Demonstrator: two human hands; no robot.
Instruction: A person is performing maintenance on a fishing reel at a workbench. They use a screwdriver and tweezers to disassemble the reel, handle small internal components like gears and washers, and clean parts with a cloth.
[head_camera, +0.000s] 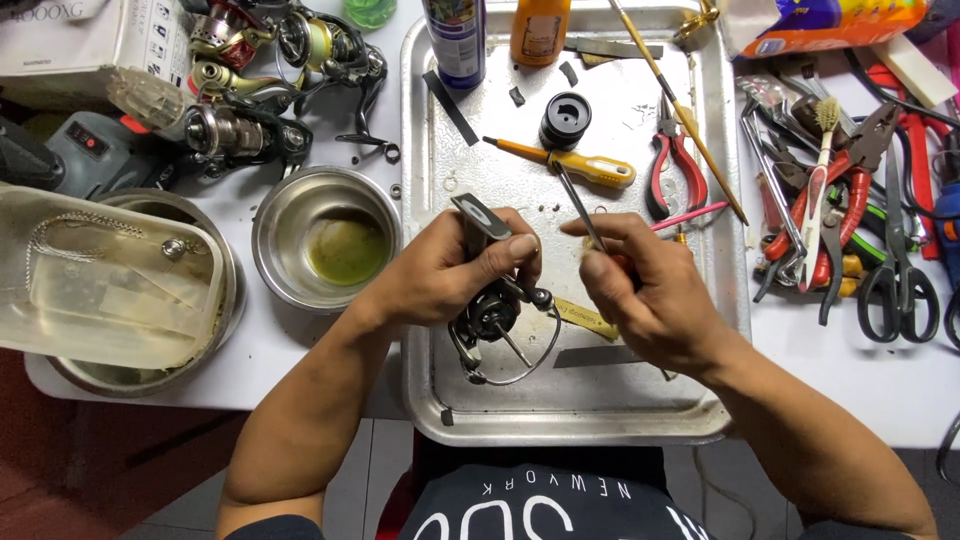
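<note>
My left hand (455, 275) clamps the spinning reel (495, 315) over the steel tray (520, 420), its foot pointing up and away. Just right, my right hand (645, 290) pinches a thin metal tool (578, 200), its shaft running up-left, nearly touching the reel.
</note>
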